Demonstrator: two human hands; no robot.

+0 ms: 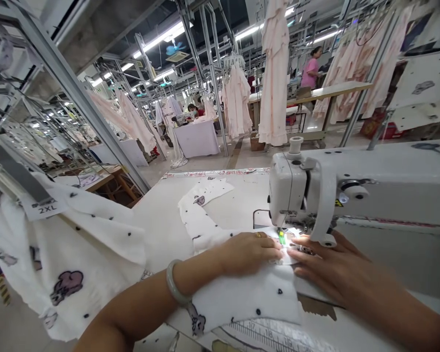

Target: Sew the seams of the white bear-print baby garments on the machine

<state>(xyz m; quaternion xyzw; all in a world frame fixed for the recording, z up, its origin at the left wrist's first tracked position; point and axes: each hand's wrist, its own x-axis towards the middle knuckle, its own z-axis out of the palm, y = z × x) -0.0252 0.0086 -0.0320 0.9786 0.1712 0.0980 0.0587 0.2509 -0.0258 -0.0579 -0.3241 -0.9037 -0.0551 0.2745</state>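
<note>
A white fabric piece [249,298] with small dark marks and grey-purple animal prints lies across the sewing machine table. My left hand [251,252] rests palm down on it, fingers flat and close together, their tips just left of the lit presser foot [282,238]. Reaching in from the right, my right hand [333,266] has its fingers stretched out and apart beside the foot, tips touching the cloth. The thumbs are not plainly visible. Above both hands stands the white sewing machine [297,190]. A curved arm of fabric [201,205] extends behind my left hand.
More printed cloth [91,259] hangs at the left, with a 2XL label [46,209]. A measuring tape strip [267,332] runs along the table's front. Beyond, pink garments [275,73] hang on rails, and a person in pink [310,71] stands near a workbench [337,90].
</note>
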